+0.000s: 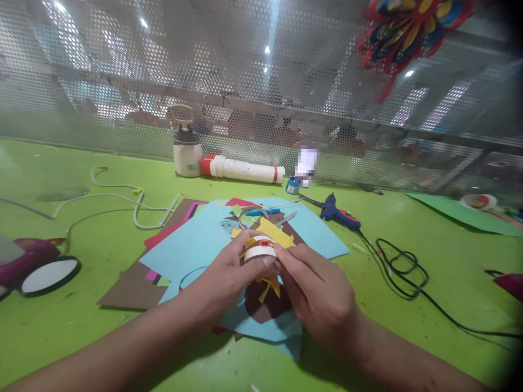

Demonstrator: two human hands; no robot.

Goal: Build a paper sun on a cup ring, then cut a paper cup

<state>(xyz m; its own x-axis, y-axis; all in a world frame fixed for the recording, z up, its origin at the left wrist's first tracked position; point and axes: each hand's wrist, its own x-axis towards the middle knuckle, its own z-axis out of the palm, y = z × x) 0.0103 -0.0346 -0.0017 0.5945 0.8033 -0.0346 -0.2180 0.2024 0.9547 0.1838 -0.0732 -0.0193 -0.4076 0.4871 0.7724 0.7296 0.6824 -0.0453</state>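
Between both hands, above the paper, is a small white ring that looks like a roll of tape (260,251), with red and yellow bits on its upper side. My left hand (233,269) is closed on its left side, the thumb along the front. My right hand (321,280) pinches its right edge with the fingertips. Just behind the roll lie yellow paper pieces (278,233). Below it, yellow scraps (270,288) and a dark brown round piece (265,305) rest on light blue paper (183,245).
A blue glue gun (339,212) with a black cord (402,272) lies at the right. At the back are a spray bottle (188,152), a white tube (249,170) and a small blue jar (292,186). A white cable (139,209) and a purple object (32,261) are on the left.
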